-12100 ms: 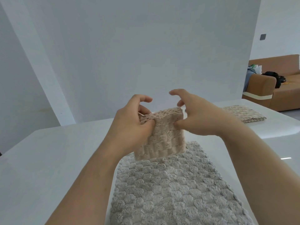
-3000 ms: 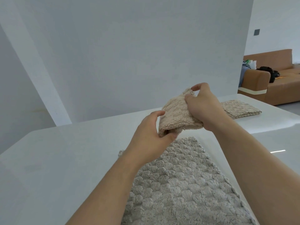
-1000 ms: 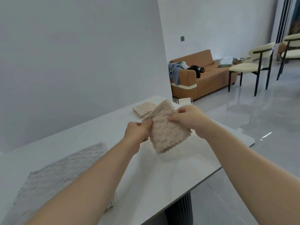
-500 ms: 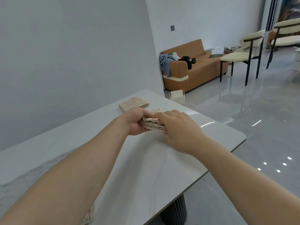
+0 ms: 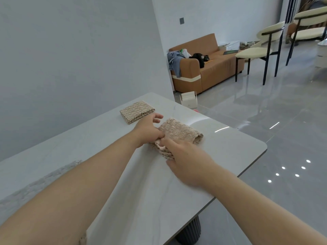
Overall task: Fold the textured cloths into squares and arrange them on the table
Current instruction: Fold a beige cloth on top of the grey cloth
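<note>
1. A tan sofa (image 5: 217, 68) with a cream stripe on its arm stands against the far wall (image 5: 221, 15).
2. A heap of blue-grey clothes (image 5: 174, 61) hangs over the sofa's arm, with a black bag (image 5: 198, 57) on the seat just beside it.
3. A small white box (image 5: 189, 100) sits open on the floor (image 5: 265, 112), near the sofa's front corner.
4. Two cream chairs on black legs, one nearer (image 5: 254, 52) and one further right (image 5: 311, 23).
5. A dark wall switch (image 5: 181, 20) is above the sofa.
6. The glossy grey floor mirrors small ceiling lights.

On beige cloth (image 5: 180, 130): left hand (image 5: 146, 129), right hand (image 5: 187, 158)
</note>
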`<state>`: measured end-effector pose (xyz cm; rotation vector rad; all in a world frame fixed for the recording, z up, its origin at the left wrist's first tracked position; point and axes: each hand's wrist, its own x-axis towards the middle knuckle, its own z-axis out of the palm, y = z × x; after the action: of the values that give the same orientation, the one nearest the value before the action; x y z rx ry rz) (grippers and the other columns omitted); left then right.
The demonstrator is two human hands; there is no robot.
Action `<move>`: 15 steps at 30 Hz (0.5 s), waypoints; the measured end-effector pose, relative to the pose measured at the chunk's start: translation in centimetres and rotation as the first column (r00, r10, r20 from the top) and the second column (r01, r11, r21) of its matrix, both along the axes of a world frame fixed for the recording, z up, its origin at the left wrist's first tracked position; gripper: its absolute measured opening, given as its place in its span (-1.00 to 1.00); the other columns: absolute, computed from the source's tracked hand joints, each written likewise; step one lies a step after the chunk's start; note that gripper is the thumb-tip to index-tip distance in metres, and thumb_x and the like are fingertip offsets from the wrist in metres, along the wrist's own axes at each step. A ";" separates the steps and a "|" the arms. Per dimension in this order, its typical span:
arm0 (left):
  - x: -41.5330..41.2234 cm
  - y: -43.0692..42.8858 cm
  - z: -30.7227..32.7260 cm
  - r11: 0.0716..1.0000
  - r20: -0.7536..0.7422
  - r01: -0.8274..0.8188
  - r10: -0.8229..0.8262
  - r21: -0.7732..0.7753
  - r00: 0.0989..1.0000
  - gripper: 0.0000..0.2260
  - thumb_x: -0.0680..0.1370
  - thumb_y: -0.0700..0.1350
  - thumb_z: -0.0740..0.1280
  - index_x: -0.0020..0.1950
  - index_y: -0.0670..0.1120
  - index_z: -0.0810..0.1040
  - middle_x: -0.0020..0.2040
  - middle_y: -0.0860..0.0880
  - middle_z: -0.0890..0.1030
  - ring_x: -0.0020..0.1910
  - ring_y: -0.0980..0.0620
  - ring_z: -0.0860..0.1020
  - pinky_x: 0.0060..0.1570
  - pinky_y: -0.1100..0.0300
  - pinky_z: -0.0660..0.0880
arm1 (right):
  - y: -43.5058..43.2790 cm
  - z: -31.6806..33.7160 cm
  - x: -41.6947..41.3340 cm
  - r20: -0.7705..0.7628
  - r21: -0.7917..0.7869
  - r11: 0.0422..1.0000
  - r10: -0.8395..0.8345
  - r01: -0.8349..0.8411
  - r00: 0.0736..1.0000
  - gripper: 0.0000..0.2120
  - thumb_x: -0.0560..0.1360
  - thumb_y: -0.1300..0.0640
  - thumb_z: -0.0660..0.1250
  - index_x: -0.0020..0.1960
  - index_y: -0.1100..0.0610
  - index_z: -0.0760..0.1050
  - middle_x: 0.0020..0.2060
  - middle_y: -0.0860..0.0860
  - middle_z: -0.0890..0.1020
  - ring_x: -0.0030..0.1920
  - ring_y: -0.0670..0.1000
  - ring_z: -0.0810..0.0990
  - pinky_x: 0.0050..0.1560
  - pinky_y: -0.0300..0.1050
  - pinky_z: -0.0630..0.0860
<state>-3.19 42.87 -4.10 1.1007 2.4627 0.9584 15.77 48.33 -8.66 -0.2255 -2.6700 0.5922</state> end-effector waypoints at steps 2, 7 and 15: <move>0.2 0.0 0.0 0.985 -0.295 0.127 -0.156 -0.117 0.943 -0.39 0.47 -0.24 0.42 0.50 0.04 0.39 0.47 0.05 0.42 0.30 0.01 0.52 0.19 0.13 0.49 | -0.2 0.1 0.2 0.049 0.001 0.999 0.048 -0.048 0.998 -0.63 0.61 -0.06 0.27 0.39 -0.04 0.36 0.24 -0.03 0.56 0.22 0.11 0.54 0.17 0.13 0.51; 0.1 0.5 -1.4 0.845 -0.457 0.294 -0.497 -0.446 0.738 -0.36 0.57 -0.23 0.26 0.63 0.07 0.19 0.65 0.13 0.13 0.59 0.14 0.17 0.53 0.09 0.24 | 1.7 0.9 -0.4 -0.266 0.002 0.985 -0.164 0.170 0.950 -0.69 0.67 -0.01 0.13 0.07 0.11 0.60 0.03 0.03 0.67 0.12 0.13 0.63 0.10 0.05 0.52; 0.3 -0.2 -2.3 0.858 -0.348 0.300 -0.456 -0.416 0.819 -0.44 0.70 -0.22 0.05 0.67 0.05 0.00 0.66 0.14 0.00 0.60 0.23 0.01 0.45 0.41 -0.14 | 3.3 -1.1 -1.0 0.273 0.103 0.969 -0.245 0.225 0.930 -0.25 0.67 -0.27 -0.08 0.66 0.21 -0.05 0.66 0.11 0.02 0.65 0.08 -0.08 0.63 0.00 -0.10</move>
<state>-2.88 42.71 -6.40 1.7366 2.4345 0.1493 14.78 51.63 -9.75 -0.6462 -2.8694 0.4145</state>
